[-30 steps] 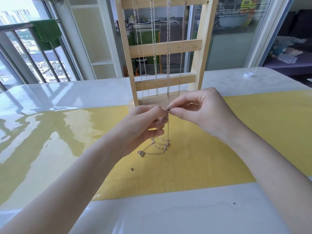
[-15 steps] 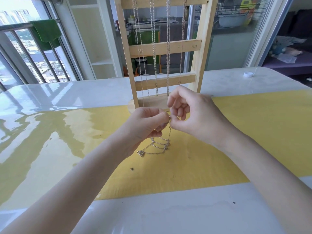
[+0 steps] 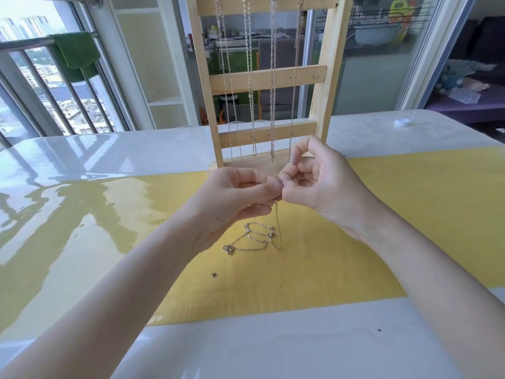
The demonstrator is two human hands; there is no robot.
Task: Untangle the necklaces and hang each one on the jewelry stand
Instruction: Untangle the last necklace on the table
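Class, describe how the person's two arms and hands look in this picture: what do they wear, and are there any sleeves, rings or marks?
Both forearms are bare, with no sleeves in view. The left hand and right hand wear no gloves, rings, bracelets or watch that can be seen. No markings show.

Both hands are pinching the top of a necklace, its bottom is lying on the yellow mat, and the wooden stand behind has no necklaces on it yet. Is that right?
Not quite. The wooden stand already has several chains hanging on it, as the head view shows. The rest holds: the left hand and right hand pinch the necklace, whose lower part lies on the yellow mat.
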